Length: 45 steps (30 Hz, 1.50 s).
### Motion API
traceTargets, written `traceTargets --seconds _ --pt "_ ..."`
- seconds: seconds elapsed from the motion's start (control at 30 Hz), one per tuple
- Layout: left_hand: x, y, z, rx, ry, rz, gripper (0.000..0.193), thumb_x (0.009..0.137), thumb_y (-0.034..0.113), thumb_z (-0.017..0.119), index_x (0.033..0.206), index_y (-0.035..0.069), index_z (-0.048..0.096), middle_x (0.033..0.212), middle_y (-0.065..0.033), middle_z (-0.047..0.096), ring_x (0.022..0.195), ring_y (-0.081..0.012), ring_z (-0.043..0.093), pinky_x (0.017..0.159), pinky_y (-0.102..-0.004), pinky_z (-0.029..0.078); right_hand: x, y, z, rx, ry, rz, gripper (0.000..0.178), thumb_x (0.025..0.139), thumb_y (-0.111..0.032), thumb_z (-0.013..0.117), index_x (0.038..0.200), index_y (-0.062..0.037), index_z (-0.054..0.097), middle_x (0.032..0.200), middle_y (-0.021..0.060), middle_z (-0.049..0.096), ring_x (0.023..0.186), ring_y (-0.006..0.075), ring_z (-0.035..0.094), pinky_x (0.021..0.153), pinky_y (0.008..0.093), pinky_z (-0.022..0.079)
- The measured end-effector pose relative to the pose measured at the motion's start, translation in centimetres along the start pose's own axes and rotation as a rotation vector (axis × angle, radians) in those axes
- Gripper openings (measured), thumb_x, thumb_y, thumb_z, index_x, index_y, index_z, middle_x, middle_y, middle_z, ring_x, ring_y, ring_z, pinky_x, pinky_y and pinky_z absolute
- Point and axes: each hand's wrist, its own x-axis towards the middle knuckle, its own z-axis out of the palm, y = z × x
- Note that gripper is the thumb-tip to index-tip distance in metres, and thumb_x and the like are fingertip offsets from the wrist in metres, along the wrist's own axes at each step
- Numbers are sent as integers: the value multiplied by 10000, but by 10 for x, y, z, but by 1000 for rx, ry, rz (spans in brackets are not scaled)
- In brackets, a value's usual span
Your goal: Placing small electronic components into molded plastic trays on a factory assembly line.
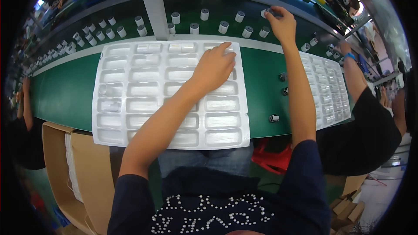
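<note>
A white moulded tray (115,137) with rows of shallow compartments lies on the green work surface before me. My left hand (214,68) reaches over its far right corner. The index finger and thumb are around a small white cylinder (229,49) at the last compartment of the far row, partly hidden by the fingers. Beyond the tray, my right hand (282,24) pinches another white cylinder (264,13) above the far strip. Clear-looking white cylinders (181,48) lie in some far compartments, and one near the left edge (104,89) stands upright.
Several white cylinders with dark tops (194,28) stand along the strip behind a pale rail. A metal post (153,6) rises there. Small dark parts (274,118) lie right of the tray. Another filled tray (324,89) and a co-worker's arm (355,74) are further right. A cardboard box (93,165) stands lower left.
</note>
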Motion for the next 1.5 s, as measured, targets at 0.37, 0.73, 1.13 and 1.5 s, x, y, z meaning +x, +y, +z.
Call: traceTargets --seconds 0.37,0.73,1.13,1.5 --pt "7 -2 7 -11 182 -164 410 855 129 638 1233 0 543 1195 -228 498 1079 -408 511 947 -449 441 65 98 28 -274 -537 18 463 745 -230 778 1140 -16 669 1091 156 693 993 258 673 875 342 516" --pt "14 -18 -1 -301 180 -296 382 841 160 675 1175 -10 603 1137 -192 540 1041 -377 561 930 -390 464 49 149 -62 -365 -731 67 541 726 -65 735 1248 -32 598 1067 164 680 986 231 650 872 340 511" --pt "17 2 -29 -965 89 -356 374 907 245 660 1230 68 593 938 -91 628 864 -164 615 772 -313 514 24 143 -38 -337 -318 -226 340 776 -28 649 1109 -63 592 869 156 651 813 290 660 764 363 521" --pt "16 -16 -36 -1859 -218 -687 205 1017 291 470 1125 122 512 874 -47 541 716 -136 516 689 -295 477 -41 28 -19 1240 -205 365 256 958 -131 602 1172 10 590 1044 116 670 979 201 641 869 281 524"
